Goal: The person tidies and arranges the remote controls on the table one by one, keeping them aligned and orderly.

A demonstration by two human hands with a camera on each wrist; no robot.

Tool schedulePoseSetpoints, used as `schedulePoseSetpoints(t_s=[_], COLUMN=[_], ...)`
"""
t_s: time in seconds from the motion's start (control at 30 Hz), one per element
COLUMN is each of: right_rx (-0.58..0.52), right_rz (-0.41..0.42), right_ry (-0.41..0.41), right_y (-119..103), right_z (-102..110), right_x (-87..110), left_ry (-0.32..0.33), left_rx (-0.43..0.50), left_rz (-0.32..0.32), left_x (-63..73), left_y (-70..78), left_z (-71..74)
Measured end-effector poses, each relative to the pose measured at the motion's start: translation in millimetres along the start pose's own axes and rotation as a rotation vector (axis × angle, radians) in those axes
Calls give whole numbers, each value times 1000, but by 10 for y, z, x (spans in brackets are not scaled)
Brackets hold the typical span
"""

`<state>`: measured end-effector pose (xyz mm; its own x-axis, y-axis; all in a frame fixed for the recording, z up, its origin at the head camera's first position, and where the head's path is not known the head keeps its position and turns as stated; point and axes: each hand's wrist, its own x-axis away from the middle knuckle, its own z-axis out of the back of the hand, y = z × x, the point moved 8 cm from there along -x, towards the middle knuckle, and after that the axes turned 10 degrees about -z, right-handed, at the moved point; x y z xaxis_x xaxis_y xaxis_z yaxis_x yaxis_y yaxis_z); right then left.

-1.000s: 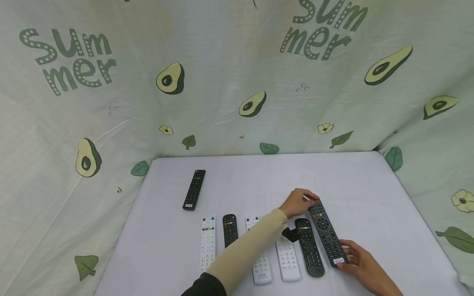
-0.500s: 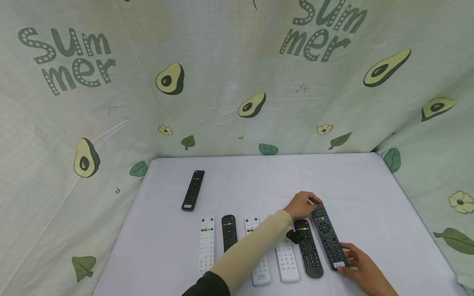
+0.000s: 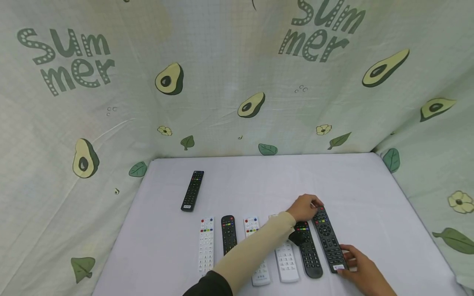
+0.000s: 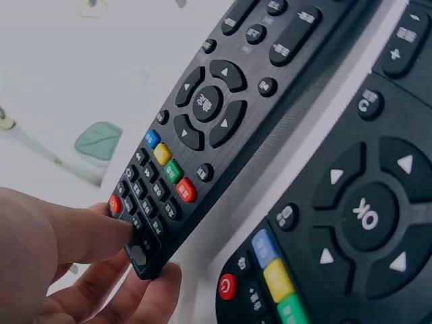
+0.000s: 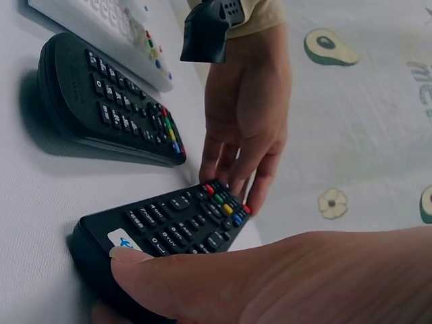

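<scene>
Both hands hold one black remote control [image 3: 327,240] at the right end of a row on the white table. My left hand [image 3: 305,207] reaches across the row and pinches its far end, thumb on the buttons and fingers underneath, as the left wrist view shows. At the near end, my right hand [image 3: 359,265] grips it with the thumb beside a white label. Left of it lies another black remote [image 3: 311,257], with a narrow strip of cloth between them. Its upper part is partly covered by the black wrist device [image 3: 297,237] on my left arm.
Further left in the row lie a white remote [image 3: 286,263], a second white remote [image 3: 261,276], a black remote [image 3: 228,232] and another white one [image 3: 206,246]. My left sleeve [image 3: 255,250] hides parts of them. One black remote [image 3: 192,191] lies apart, farther back. Printed cloth walls [image 3: 222,135] enclose the table [image 3: 259,176].
The held remote has shifted slightly toward me, its near end a little to the left, so it lies closer in line with its neighbour. Both hands moved with it, keeping their grip.
</scene>
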<state>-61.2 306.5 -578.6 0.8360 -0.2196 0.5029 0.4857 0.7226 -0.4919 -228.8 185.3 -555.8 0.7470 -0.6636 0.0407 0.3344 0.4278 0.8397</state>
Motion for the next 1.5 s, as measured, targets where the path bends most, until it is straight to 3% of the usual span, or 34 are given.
schedulePoseSetpoints(t_s=[0.57, 0.83, 1.13, 1.5], right_rx=[56, 111, 140, 137], right_rz=[3, 9, 9, 79], right_ry=[-14, -14, 20, 48], right_y=[10, -23, -127, -528], right_z=[-5, 73, 273, 436], right_x=[-24, -10, -15, -83], left_ry=[-58, -44, 0, 168], left_rx=[-93, -104, -86, 7], left_rz=[18, -7, -123, -93], left_x=[82, 132, 186, 435], left_y=[27, 3, -36, -174], left_z=[-55, 14, 325, 964])
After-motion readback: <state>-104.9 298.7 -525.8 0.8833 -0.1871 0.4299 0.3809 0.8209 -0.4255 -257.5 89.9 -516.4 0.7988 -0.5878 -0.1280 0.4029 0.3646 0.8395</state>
